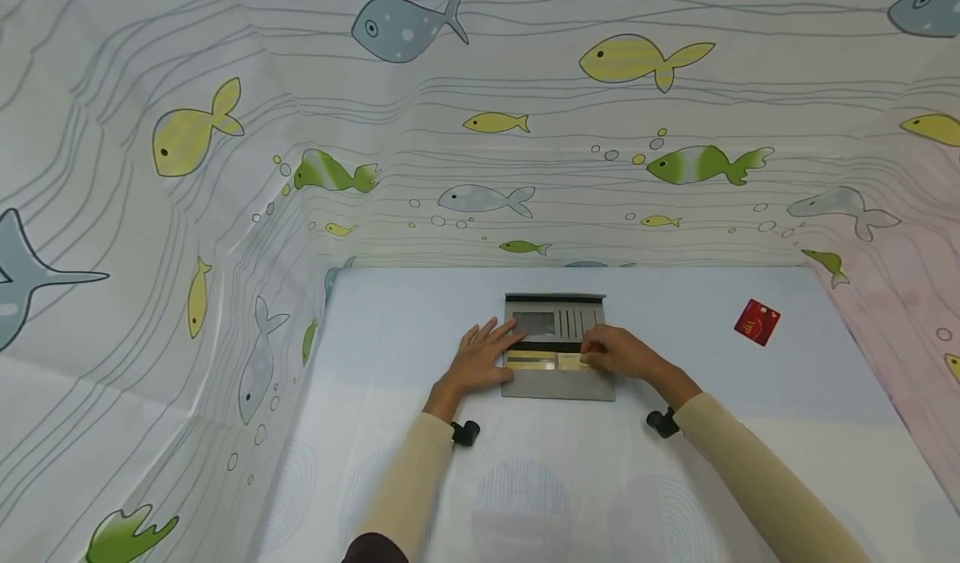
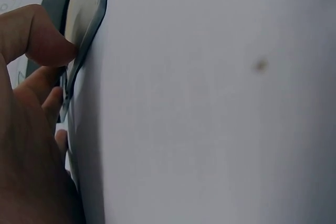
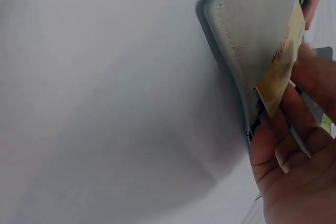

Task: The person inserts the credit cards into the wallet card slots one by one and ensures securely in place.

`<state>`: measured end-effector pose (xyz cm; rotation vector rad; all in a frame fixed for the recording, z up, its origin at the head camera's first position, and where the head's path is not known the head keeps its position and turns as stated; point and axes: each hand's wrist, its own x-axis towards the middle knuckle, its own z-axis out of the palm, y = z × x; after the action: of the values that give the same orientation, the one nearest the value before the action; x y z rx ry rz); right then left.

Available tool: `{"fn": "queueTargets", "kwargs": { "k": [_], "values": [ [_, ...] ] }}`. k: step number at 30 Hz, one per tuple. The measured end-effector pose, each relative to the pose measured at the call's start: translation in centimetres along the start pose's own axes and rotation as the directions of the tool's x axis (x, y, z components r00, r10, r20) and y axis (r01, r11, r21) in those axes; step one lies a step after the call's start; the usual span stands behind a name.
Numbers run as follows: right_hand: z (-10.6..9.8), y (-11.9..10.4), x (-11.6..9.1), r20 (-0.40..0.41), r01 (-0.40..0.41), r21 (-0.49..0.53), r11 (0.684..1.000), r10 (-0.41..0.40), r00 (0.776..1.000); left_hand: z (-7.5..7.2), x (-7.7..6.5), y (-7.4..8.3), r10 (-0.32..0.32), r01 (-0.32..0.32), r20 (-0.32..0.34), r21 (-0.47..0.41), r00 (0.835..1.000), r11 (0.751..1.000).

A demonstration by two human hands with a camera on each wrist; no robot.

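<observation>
An unfolded grey wallet [image 1: 558, 386] lies on the table, with a clear window [image 1: 534, 323] and a row of card slots in its upper half. My left hand [image 1: 480, 359] rests on its left edge, fingers spread; the thumb [image 2: 52, 45] presses at the wallet's border in the left wrist view. At the right end of the lower half, my right hand [image 1: 618, 353] pinches a gold card [image 3: 278, 85], its corner sticking out past the stitched edge. Fingers partly cover that card. Beside it, another gold strip [image 1: 532, 361] shows along the same pocket.
A red card [image 1: 757, 322] lies apart on the table [image 1: 420, 313], to the right of the wallet. Fish-patterned cloth [image 1: 420, 146] rises behind and at both sides. Small black wrist cameras [image 1: 466, 433] sit at each wrist.
</observation>
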<state>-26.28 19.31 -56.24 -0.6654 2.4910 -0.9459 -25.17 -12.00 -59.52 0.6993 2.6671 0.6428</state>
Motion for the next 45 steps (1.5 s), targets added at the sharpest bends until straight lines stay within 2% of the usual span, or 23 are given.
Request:
{"fn": "queueTargets", "kwargs": {
  "k": [3, 8, 11, 15, 23, 31, 45],
  "values": [
    [0.2, -0.2, -0.4, -0.009, 0.022, -0.045, 0.999, -0.023, 1.0, 0.0, 0.0, 0.1, 0.003, -0.003, -0.003, -0.005, 1.0, 1.0],
    [0.9, -0.6, -1.6, 0.0, 0.004, -0.166, 0.986, -0.004, 1.0, -0.1, 0.0, 0.2, 0.004, -0.004, -0.007, 0.002, 1.0, 1.0],
    [1.3, -0.7, -2.4, -0.011, 0.031, -0.229, 0.973, -0.035, 0.999, -0.1, 0.0, 0.2, 0.004, -0.004, -0.008, 0.003, 1.0, 1.0],
    [1.8, -0.8, -3.0, -0.036, 0.081, -0.315, 0.946, -0.097, 0.995, 0.0, 0.0, 0.1, 0.001, -0.001, -0.012, 0.0, 1.0, 1.0],
    [2.3, -1.0, -3.6, -0.043, 0.112, -0.433, 0.894, -0.144, 0.989, -0.1, -0.2, 0.2, 0.013, -0.013, -0.02, -0.014, 1.0, 1.0],
    [2.6, -0.8, -3.9, -0.05, 0.136, -0.477, 0.869, -0.181, 0.982, -0.1, -0.2, 0.2, 0.015, -0.016, -0.04, -0.025, 0.999, 1.0],
    [2.9, -0.7, -4.2, -0.09, 0.153, -0.483, 0.862, -0.222, 0.971, 0.1, 0.0, 0.1, 0.009, -0.009, -0.033, 0.008, 0.999, 1.0]
  ]
}}
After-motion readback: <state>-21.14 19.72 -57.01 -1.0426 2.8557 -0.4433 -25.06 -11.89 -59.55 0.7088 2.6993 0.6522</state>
